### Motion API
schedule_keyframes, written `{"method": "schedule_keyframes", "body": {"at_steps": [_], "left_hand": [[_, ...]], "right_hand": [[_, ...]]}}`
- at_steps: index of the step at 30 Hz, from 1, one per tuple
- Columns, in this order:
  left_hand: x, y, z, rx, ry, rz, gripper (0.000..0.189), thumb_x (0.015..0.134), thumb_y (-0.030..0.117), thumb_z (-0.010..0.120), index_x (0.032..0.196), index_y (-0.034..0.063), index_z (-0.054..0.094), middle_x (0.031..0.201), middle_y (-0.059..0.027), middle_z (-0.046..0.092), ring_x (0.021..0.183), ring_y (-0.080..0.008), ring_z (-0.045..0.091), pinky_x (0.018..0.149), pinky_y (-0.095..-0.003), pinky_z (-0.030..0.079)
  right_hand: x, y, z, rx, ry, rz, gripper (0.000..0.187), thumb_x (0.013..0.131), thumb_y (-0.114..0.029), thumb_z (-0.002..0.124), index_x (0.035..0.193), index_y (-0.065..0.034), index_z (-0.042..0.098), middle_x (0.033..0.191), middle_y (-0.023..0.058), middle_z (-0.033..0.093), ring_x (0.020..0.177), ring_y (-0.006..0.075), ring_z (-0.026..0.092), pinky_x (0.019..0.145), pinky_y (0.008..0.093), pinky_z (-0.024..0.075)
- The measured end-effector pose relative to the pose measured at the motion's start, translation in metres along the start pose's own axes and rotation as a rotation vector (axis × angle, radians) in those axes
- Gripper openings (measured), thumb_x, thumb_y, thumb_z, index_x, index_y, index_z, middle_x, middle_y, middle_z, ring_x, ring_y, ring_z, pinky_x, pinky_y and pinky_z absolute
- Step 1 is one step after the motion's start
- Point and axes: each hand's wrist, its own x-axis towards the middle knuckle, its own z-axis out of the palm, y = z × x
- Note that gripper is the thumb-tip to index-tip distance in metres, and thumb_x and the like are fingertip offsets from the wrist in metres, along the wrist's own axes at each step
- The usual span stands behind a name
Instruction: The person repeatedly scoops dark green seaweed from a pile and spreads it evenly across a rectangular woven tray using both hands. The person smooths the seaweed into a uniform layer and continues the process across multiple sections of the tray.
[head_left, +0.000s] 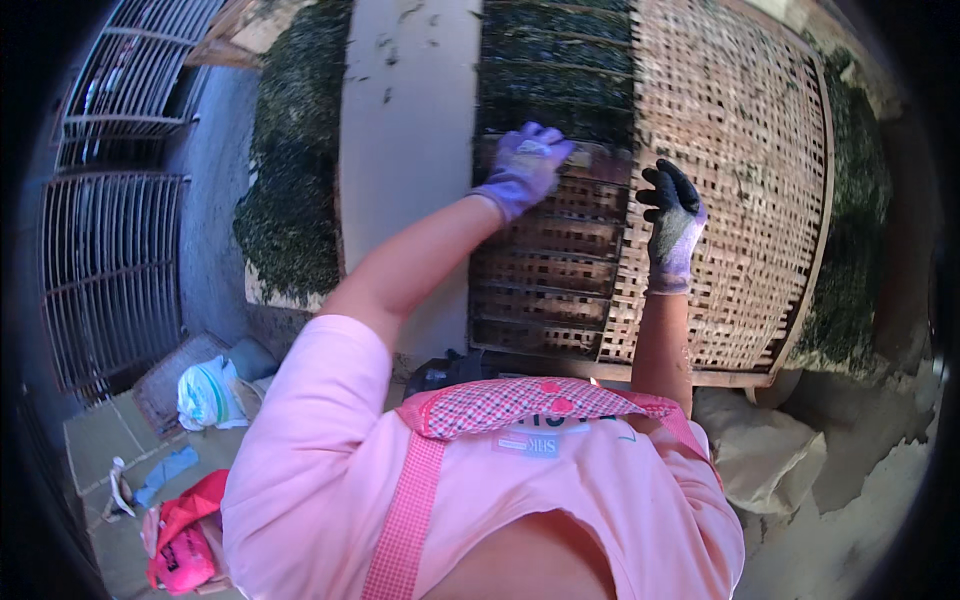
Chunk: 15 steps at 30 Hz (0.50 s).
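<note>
My left hand (529, 165), in a purple knit glove, reaches palm down over a slatted woven bamboo tray (551, 277). Its fingers lie by a dark bar (596, 163) across the tray, where dark green shredded leaves (555, 75) end; whether they grip it is hidden. My right hand (675, 217) wears a similar glove with a black-coated palm. It hovers over a pale woven bamboo tray (735, 165), palm turned up and inward, fingers loosely bent and nothing in them. Scattered leaf bits cling to that weave.
A whitish board (409, 135) runs left of the slatted tray. More green leaves lie in heaps at left (292, 165) and right (847, 225). Metal racks (112, 277) stand far left. A beige sack (757, 450) sits at lower right; a white bag (210, 394) and cloths (184, 547) at lower left.
</note>
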Motion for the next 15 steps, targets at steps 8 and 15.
{"method": "schedule_keyframes", "body": {"at_steps": [8, 15], "left_hand": [[-0.192, -0.017, 0.001, -0.172, 0.12, 0.255, 0.048, 0.089, 0.014, 0.048, 0.137, 0.0154, 0.047, 0.143, -0.0133, 0.044, 0.135, -0.0316, 0.038, 0.111, -0.0537, 0.027], [-0.444, -0.188, -0.032, -0.36, -0.007, -0.489, 0.033, 0.085, 0.019, 0.06, 0.116, 0.0096, 0.061, 0.125, -0.0134, 0.059, 0.117, -0.0334, 0.053, 0.102, -0.043, 0.04]], "right_hand": [[-0.095, 0.037, 0.102, -0.136, -0.1, -0.135, 0.026, 0.095, -0.014, 0.06, 0.117, -0.0018, 0.064, 0.099, 0.0073, 0.071, 0.075, 0.0106, 0.063, 0.06, 0.0219, 0.0449], [-0.252, 0.15, 0.347, -0.385, -0.854, -0.216, 0.042, 0.081, 0.001, 0.066, 0.122, -0.0054, 0.064, 0.116, 0.012, 0.067, 0.108, 0.023, 0.063, 0.091, 0.0353, 0.0512]]}}
